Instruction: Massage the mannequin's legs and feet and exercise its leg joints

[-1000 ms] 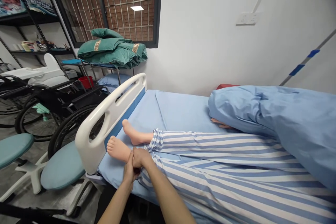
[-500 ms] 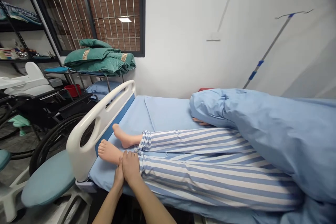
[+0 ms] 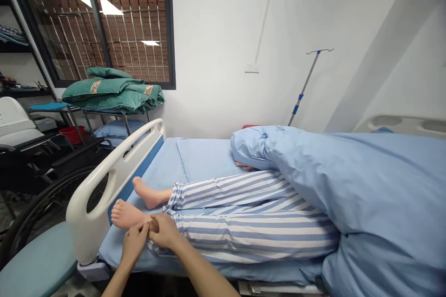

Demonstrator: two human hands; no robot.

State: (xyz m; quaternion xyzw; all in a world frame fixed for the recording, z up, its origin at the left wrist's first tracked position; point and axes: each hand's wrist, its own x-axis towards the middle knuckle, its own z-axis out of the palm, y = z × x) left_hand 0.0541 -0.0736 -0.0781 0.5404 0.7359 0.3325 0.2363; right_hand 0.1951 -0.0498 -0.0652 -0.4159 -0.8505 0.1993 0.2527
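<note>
Blue-and-white striped cotton trouser legs [image 3: 244, 236] run down to the bottom of the view, where both bare hands work at the near ankle [image 3: 144, 221] of what looks like a care manikin. The right hand [image 3: 164, 232] curves over the ankle and lower shin, fingers closed around it and resting against the gathered cuff. The left hand [image 3: 134, 243] sits just beside it, its fingertips [image 3: 144, 229] pinched together at the ankle; whether they grip skin or only press on it cannot be told.

The near foot [image 3: 128, 214] lies on its side, smooth and rubbery, with its toes towards the footboard. The far foot [image 3: 149, 193] rests apart from it, also bare, its cuff puckered in soft folds at the ankle. Neither foot wears a sock or shoe, and both trouser legs reach the ankles. A crumpled pale blue duvet [image 3: 348, 181] covers the figure above the knees, and a fingered manikin hand [image 3: 244, 165] peeks out beneath its edge.

A curved white plastic footboard [image 3: 104, 185] stands beyond the feet, with a pale blue bed sheet [image 3: 205, 160] stretched flat behind it. Further off, a folded green quilt [image 3: 111, 95] sits on a metal rack below a barred window [image 3: 132, 32], and a steel IV pole [image 3: 304, 86] leans by the white wall.
</note>
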